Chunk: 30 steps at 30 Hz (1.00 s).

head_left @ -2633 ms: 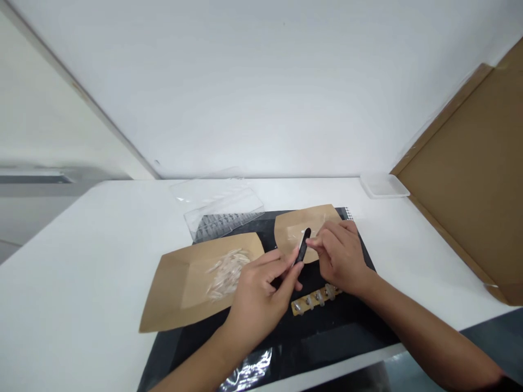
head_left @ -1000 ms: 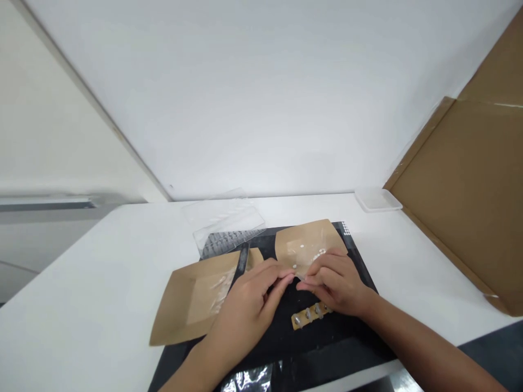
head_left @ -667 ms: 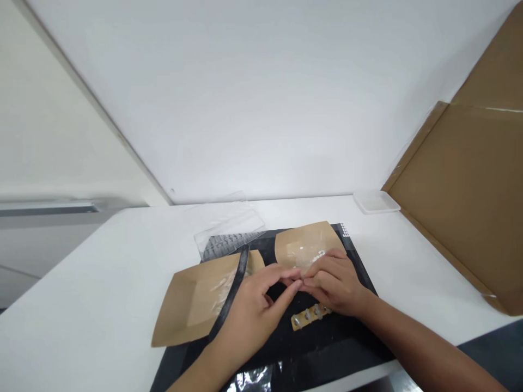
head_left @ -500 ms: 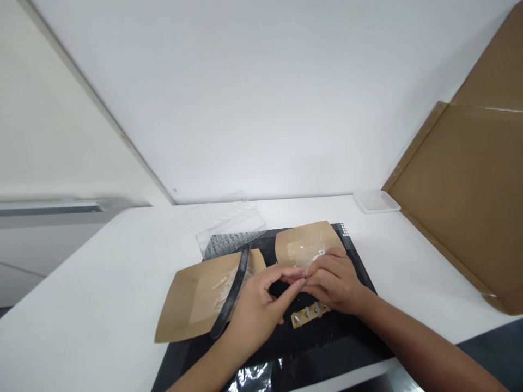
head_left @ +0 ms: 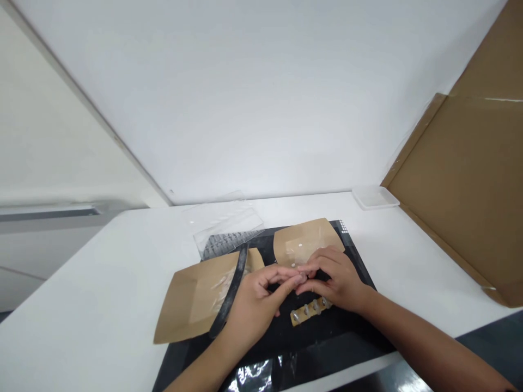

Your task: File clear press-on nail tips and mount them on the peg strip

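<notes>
Over the black mat [head_left: 302, 348], the fingertips of my left hand [head_left: 261, 296] and my right hand [head_left: 333, 277] meet in a pinch. Something small and clear seems to lie between them, too small to name. Just below my right hand is a short yellowish strip [head_left: 301, 316] bearing several clear, ring-like pieces. A brown paper tray [head_left: 183, 299] with clear pieces in it stands left of my left hand, and a dark curved strip [head_left: 231, 294] lies across it. Behind my right hand, a second brown paper tray [head_left: 286, 239] holds small white and clear bits.
Clear plastic sleeves [head_left: 229, 226] lie at the mat's back left. A shallow translucent plastic tray [head_left: 375, 197] sits by the wall, beside a large upright cardboard sheet [head_left: 461, 196] on the right. Shiny plastic [head_left: 251, 377] lies at the front edge.
My right fingers have shifted slightly, with the index finger now stretched toward my left fingertips and the thumb showing below. The trays and the yellowish strip stay in place.
</notes>
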Motion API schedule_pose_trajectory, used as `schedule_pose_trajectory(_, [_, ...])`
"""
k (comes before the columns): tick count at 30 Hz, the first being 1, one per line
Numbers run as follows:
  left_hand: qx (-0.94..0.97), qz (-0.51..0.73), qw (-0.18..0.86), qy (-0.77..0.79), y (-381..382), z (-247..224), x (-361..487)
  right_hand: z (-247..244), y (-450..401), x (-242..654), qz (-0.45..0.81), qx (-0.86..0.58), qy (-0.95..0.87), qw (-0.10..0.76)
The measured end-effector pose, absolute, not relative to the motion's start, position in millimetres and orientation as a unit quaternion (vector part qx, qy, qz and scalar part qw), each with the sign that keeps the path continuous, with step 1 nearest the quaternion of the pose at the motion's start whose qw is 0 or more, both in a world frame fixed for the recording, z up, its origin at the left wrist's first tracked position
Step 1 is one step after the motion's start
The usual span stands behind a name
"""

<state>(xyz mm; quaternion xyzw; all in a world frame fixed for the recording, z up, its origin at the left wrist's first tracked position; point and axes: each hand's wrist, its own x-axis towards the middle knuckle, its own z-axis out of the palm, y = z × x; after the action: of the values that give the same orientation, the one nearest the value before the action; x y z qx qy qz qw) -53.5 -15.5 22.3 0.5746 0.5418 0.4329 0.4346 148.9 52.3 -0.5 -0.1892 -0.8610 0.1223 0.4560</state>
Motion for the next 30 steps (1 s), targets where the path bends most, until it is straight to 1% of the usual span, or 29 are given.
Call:
schedule_pose_trajectory(2, [0.619, 0.440, 0.362, 0.541, -15.2, 21.1, -55.4, 2.9, 54.2, 154.6, 0.174, -0.188, -0.857, 0.447])
schedule_pose_trajectory(5, [0.688, 0.434, 0.233, 0.533, -14.8, 19.9, -57.9, 9.8, 57.5, 174.8, 0.250, -0.190, -0.860, 0.401])
schedule_pose_trajectory(9, [0.724, 0.412, 0.156, 0.530, -14.9, 21.3, -58.8, 6.0, 55.5, 212.1, 0.312, -0.217, -0.861, 0.339])
schedule_pose_trajectory(14, [0.769, 0.407, 0.127, 0.476, -14.0, 21.0, -55.8, -15.4, 44.6, 234.8, 0.362, -0.251, -0.836, 0.327])
schedule_pose_trajectory(18, [0.787, 0.422, 0.105, 0.438, -11.9, 16.6, -53.3, -20.0, 43.3, 233.6, 0.350, -0.251, -0.841, 0.327])
schedule_pose_trajectory(23, [0.796, 0.406, 0.090, 0.439, -12.7, 16.6, -54.3, -20.0, 48.0, 233.9, 0.347, -0.251, -0.839, 0.334])
schedule_pose_trajectory(30, [0.800, 0.417, 0.075, 0.424, -13.4, 15.7, -54.3, -27.3, 49.4, 233.6, 0.361, -0.257, -0.840, 0.313])
